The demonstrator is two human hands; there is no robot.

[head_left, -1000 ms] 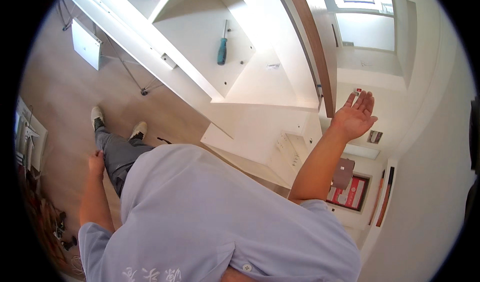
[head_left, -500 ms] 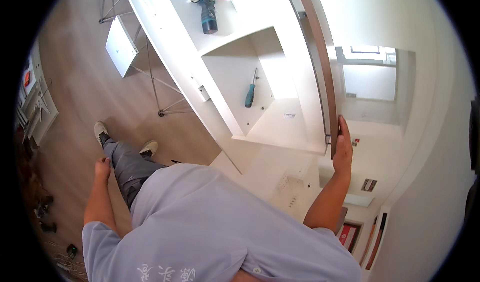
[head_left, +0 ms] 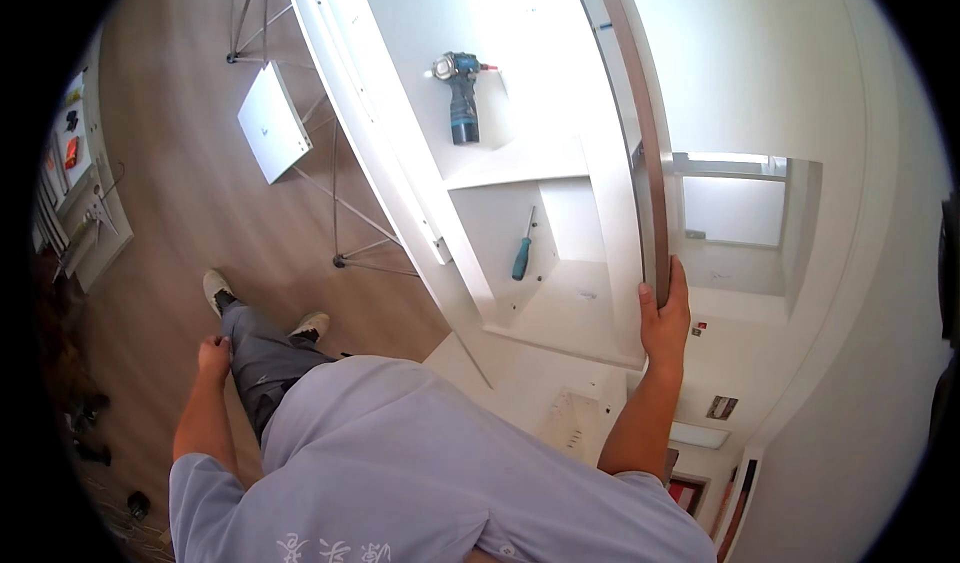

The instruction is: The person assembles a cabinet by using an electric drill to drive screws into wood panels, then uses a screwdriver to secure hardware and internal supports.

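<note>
Fingers of my right hand (head_left: 664, 325) are wrapping around the lower end of a tall cabinet door (head_left: 640, 153), right of centre in the frame; the thumb is lying along the door's near face while the other fingers are hooking over its brown edge, so the hand is closed on the panel. The door is running from that grip up to the top edge of the frame, curving with the lens.

I am keeping my left hand (head_left: 213, 356) down at the lower left, resting on my thigh against grey trousers (head_left: 262, 363); its fingers are curled inward, but I cannot tell whether they are gripping anything.

Just left of the door, the white cabinet (head_left: 400, 163) is lying open toward me. In its upper compartment a blue and black cordless drill (head_left: 461, 98) is sitting on the white panel. In the compartment below it, a screwdriver (head_left: 523, 248) with a teal handle is lying near the divider, well apart from my right hand.

At the upper left, a small white panel (head_left: 272, 133) is sitting on a metal-legged stand (head_left: 335, 193) over the wooden floor (head_left: 170, 213). My two shoes (head_left: 265, 308) are showing on that floor at centre left, and my light blue shirt (head_left: 420, 463) is filling the bottom of the frame.
</note>
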